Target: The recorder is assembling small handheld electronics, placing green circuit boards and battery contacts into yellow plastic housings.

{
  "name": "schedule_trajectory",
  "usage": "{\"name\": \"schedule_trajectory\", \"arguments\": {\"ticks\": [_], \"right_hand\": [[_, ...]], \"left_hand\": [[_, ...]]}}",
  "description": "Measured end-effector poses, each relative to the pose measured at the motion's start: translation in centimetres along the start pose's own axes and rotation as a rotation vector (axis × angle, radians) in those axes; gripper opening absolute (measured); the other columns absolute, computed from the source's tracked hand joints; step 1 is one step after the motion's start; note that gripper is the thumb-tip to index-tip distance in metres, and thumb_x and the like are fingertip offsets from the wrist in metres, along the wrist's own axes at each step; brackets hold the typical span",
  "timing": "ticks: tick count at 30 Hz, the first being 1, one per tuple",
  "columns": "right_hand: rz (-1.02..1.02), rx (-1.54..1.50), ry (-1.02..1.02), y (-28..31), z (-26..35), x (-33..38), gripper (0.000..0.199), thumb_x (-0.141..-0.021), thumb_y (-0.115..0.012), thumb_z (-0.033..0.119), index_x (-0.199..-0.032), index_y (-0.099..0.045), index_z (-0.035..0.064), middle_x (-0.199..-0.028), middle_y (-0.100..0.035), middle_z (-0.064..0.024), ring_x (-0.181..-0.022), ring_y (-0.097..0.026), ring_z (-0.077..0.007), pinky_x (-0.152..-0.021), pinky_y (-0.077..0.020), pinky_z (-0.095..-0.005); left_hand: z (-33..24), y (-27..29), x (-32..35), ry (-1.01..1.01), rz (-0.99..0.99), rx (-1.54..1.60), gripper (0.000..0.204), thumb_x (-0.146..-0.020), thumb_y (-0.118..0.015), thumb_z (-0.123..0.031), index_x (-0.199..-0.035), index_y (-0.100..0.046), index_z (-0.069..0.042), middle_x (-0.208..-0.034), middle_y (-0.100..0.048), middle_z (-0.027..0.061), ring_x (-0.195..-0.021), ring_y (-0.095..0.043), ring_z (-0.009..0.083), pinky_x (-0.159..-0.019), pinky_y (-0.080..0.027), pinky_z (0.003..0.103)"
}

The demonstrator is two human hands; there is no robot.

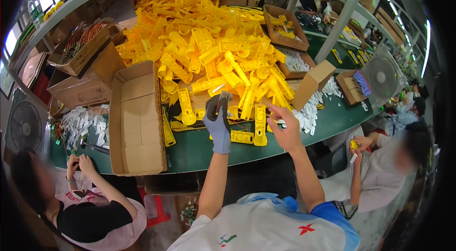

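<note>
My left hand (218, 120), in a grey glove with black fingertips, is raised over the front of the yellow pile and closed on a small grey part (226, 95); its exact kind is too small to tell. My right hand (286, 130) is bare and hangs open to the right, thumb and fingers apart, with nothing seen in it. Yellow plastic housings lie around both hands. One long housing (260, 126) stands out just left of my right hand, and a shorter one (242, 137) lies flat between my wrists. Another housing (185, 107) is left of my gloved hand.
A large heap of yellow housings (190, 37) fills the back of the green table (190, 156). At left stands an open, empty cardboard box (137, 122). White plastic pieces lie in piles (80, 125) on both sides. Co-workers sit close at left and right; fans stand at both ends.
</note>
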State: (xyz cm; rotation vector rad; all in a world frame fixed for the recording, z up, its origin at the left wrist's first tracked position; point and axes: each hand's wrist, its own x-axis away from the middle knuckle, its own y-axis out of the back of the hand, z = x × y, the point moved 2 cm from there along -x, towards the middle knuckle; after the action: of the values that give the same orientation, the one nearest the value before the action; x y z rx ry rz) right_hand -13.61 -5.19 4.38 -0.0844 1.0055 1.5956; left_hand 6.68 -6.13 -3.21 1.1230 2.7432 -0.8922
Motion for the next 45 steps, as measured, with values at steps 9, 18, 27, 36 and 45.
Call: {"name": "schedule_trajectory", "arguments": {"ticks": [9,18,27,36,45], "right_hand": [[-0.112,0.006,0.276,-0.5,2.3,-2.7,0.033,-0.079,-0.077,0.005,-0.111,-0.070,0.0050,-0.098,-0.071,-0.0100,-0.085,-0.071,-0.0247,-0.073,-0.0568,-0.0308],[-0.247,-0.556,-0.370,4.9,-2.9,3.0,0.023,-0.084,-0.076,0.006,-0.101,-0.064,-0.0037,-0.089,-0.072,-0.0113,-0.076,-0.069,-0.0129,-0.069,-0.0556,-0.0247],[0.032,-1.040,-0.794,6.4,-8.6,9.0,0.014,-0.087,-0.073,0.007,-0.095,-0.064,0.0001,-0.082,-0.070,-0.0092,-0.071,-0.070,-0.0149,-0.063,-0.0570,-0.0231],[0.200,-1.034,-0.850,7.5,-9.3,14.1,0.014,-0.084,-0.073,-0.001,-0.096,-0.069,-0.0055,-0.082,-0.071,-0.0112,-0.071,-0.070,-0.0148,-0.066,-0.0582,-0.0248],[0.086,-0.957,-0.763,6.7,-10.9,16.7,0.015,-0.083,-0.072,-0.005,-0.098,-0.070,-0.0069,-0.086,-0.072,-0.0129,-0.075,-0.069,-0.0146,-0.068,-0.0568,-0.0251]], "left_hand": [[-2.4,-2.6,5.1,0.191,0.418,-0.136,0.028,-0.097,-0.061,-0.009,-0.122,-0.060,0.002,-0.103,-0.066,0.0064,-0.091,-0.059,0.0116,-0.085,-0.048,0.027],[-3.6,-4.9,12.2,0.620,0.751,0.043,0.050,-0.093,-0.064,-0.014,-0.139,-0.047,-0.002,-0.086,-0.067,0.0074,-0.069,-0.062,0.0123,-0.061,-0.047,0.022],[-0.6,-4.1,18.0,0.442,0.652,-0.287,0.021,-0.097,-0.060,-0.016,-0.111,-0.062,-0.001,-0.086,-0.067,0.0049,-0.070,-0.060,0.0088,-0.064,-0.048,0.021],[1.6,-2.6,20.1,0.376,0.702,-0.500,0.013,-0.090,-0.066,-0.002,-0.103,-0.066,0.002,-0.087,-0.067,0.0050,-0.079,-0.059,0.0087,-0.072,-0.049,0.023],[0.8,-3.4,20.5,0.572,0.718,-0.458,0.016,-0.082,-0.071,-0.008,-0.097,-0.068,-0.002,-0.083,-0.067,0.0089,-0.073,-0.064,0.0199,-0.067,-0.050,0.032]]}}
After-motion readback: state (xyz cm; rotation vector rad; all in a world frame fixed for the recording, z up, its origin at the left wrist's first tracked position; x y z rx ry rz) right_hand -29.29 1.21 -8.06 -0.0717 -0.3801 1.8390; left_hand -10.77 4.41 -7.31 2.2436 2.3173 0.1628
